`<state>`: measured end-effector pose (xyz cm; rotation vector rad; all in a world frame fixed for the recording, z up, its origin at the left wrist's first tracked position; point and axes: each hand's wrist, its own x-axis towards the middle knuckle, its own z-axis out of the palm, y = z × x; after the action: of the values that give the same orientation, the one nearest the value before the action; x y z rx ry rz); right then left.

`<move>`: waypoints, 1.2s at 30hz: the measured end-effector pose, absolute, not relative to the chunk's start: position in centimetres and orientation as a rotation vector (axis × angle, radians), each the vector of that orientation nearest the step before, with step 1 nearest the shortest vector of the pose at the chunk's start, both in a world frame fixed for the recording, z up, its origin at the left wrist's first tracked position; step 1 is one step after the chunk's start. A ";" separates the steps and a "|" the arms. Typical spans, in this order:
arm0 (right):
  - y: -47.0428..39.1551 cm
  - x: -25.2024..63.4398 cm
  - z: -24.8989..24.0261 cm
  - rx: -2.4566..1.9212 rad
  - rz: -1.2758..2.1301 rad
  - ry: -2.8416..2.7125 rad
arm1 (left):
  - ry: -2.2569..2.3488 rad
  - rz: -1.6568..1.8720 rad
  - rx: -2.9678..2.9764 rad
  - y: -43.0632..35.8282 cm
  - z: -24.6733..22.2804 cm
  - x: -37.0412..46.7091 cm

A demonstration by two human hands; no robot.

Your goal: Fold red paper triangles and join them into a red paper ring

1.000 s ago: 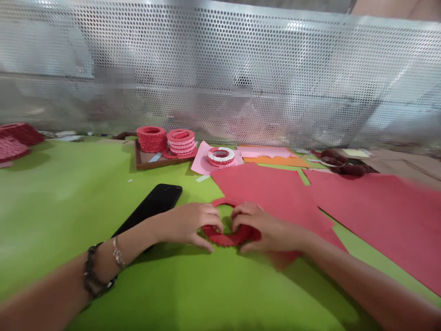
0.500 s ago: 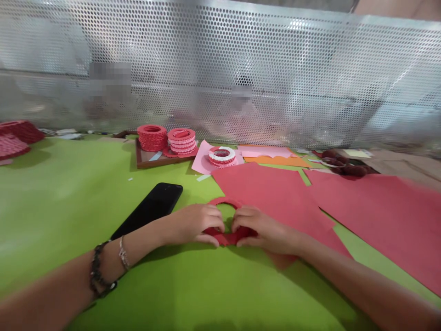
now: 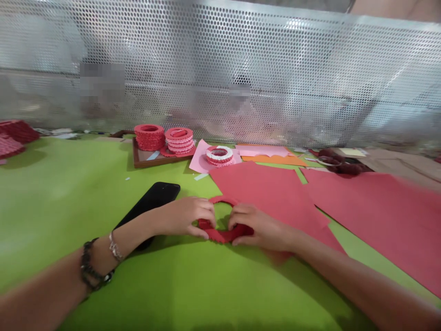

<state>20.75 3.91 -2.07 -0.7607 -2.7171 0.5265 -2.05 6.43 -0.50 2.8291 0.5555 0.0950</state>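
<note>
A red ring point(image 3: 222, 236) with a scalloped edge is held low over the green table, between my two hands. My left hand point(image 3: 193, 216) pinches its left side, thumb below and fingers bent over the top. On the right side my right hand point(image 3: 253, 225) grips it the same way, the fingertips curled inside the opening. Green shows through the middle of the ring. Just right of it and partly under my right hand lies a large red sheet point(image 3: 265, 188).
A black phone point(image 3: 151, 202) lies beneath my left forearm. Behind are a brown tray point(image 3: 148, 162) with stacked rings, a white-topped ring stack point(image 3: 219, 156) on pink paper, and orange paper point(image 3: 275, 159). Another red sheet point(image 3: 375, 211) lies right. A perforated metal screen point(image 3: 220, 69) stands at the back.
My left hand has shifted left along the ring, leaving more of its lower front edge showing between the hands. My right hand stays on its side. The view has moved slightly.
</note>
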 end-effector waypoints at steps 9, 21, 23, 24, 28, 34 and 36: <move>4.2 20.7 -2.6 -0.718 0.537 -2.716 | 0.495 0.153 2.853 6.6 -0.8 -2.0; 3.9 20.6 -2.0 -0.749 0.577 -2.707 | 0.516 0.124 2.818 6.3 -0.4 -2.1; 3.7 20.7 -1.8 -0.748 0.565 -2.716 | 0.552 0.102 2.802 6.3 -0.2 -2.3; 3.7 20.7 -1.7 -0.752 0.555 -2.724 | 0.574 0.096 2.802 6.4 -0.2 -2.4; 3.7 20.8 -1.8 -0.774 0.507 -2.741 | 0.613 0.094 2.825 6.6 -0.1 -2.6; 4.2 20.8 -2.3 -0.699 0.495 -2.734 | 0.521 0.143 2.876 6.6 -0.5 -2.4; 4.2 20.7 -2.3 -0.701 0.493 -2.735 | 0.501 0.159 2.883 6.6 -0.6 -2.3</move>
<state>20.73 4.21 -2.35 -0.7013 -2.7347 0.4930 -2.34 6.63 -0.63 2.8831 0.5010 0.1592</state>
